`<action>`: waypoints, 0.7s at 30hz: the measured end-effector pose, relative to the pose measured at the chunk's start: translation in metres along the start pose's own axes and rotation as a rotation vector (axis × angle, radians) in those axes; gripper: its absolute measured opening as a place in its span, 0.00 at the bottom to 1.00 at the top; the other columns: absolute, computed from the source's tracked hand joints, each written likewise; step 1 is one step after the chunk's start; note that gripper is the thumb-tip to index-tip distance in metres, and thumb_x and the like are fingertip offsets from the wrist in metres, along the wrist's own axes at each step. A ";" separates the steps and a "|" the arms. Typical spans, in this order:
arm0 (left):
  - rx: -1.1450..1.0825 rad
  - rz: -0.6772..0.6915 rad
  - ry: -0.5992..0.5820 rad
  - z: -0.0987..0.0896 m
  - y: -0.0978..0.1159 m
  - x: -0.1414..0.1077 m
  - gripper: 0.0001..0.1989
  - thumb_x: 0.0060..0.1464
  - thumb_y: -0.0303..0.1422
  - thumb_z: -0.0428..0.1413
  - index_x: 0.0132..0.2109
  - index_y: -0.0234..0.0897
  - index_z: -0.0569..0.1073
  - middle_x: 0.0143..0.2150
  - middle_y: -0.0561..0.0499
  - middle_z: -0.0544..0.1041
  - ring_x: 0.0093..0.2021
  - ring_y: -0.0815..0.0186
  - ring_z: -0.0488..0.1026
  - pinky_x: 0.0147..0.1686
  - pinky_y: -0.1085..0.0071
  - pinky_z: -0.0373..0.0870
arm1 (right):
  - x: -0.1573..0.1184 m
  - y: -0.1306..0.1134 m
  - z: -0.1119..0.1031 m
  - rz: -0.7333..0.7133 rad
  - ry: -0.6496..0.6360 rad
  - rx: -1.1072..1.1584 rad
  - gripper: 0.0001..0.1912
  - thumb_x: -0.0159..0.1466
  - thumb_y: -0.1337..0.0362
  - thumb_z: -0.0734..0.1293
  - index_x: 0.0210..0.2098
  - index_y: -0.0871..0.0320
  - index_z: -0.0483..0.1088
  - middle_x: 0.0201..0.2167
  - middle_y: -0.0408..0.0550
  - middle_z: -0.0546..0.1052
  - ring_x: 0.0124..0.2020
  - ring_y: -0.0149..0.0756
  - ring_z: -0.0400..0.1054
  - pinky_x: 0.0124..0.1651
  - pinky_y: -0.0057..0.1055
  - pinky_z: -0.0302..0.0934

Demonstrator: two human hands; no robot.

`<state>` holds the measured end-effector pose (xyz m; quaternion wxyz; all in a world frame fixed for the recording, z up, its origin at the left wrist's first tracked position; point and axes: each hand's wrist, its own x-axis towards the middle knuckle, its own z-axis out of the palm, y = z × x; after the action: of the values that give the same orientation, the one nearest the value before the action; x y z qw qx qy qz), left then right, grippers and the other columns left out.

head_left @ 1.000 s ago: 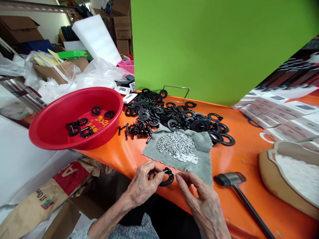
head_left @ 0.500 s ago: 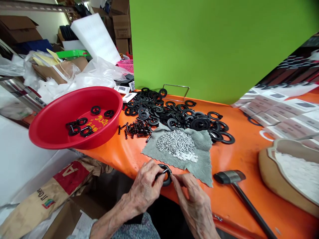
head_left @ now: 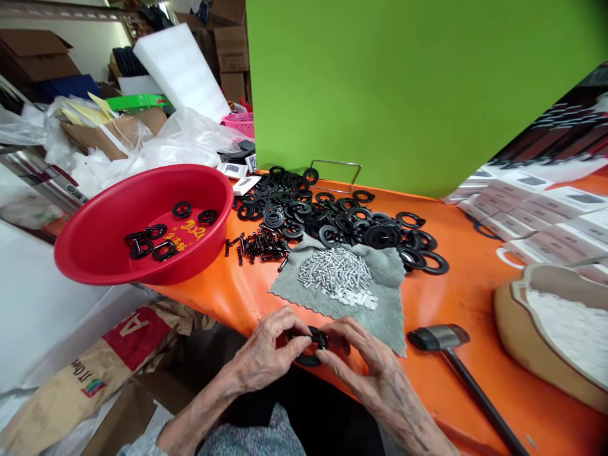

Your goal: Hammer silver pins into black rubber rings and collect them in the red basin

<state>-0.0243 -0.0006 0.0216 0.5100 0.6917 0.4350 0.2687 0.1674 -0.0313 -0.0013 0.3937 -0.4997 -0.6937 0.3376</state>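
Observation:
Between both hands, at the table's front edge, is a black ring [head_left: 310, 360] with a short dark bar across its opening. My left hand [head_left: 272, 348] pinches it from the left, thumb on the bar. From the right, my right hand [head_left: 363, 354] grips the ring's right side between thumb and fingers. Just beyond them lies a grey-green cloth [head_left: 387, 316] bearing a heap of small silver pins [head_left: 335, 269] and little white pieces [head_left: 355, 299]. Short black bars [head_left: 266, 246] are piled left of the cloth, and a large heap of black rings [head_left: 332, 218] spreads behind it.
A red basin [head_left: 95, 253] holding several ring pieces stands at the left. On the right lie a mallet [head_left: 439, 337] and a tan tub [head_left: 515, 316] of white material. White boxes [head_left: 536, 221] are stacked behind them. A green panel [head_left: 403, 95] rises at the back.
The ring has been turned and sits slightly lower, its opening now mostly covered by my fingers. My right hand has shifted, its fingers now reaching over the ring's right side.

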 end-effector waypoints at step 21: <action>0.123 0.078 0.042 0.029 -0.013 0.010 0.03 0.60 0.26 0.50 0.36 0.38 0.64 0.37 0.51 0.66 0.42 0.63 0.65 0.47 0.66 0.65 | -0.045 0.033 -0.054 0.293 0.444 -0.609 0.22 0.62 0.44 0.57 0.37 0.55 0.70 0.35 0.56 0.72 0.35 0.49 0.67 0.38 0.45 0.62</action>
<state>0.0000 -0.0043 -0.0008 0.4464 0.7325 0.4338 0.2755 0.2379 -0.0613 -0.0146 0.3156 -0.7478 -0.5816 0.0532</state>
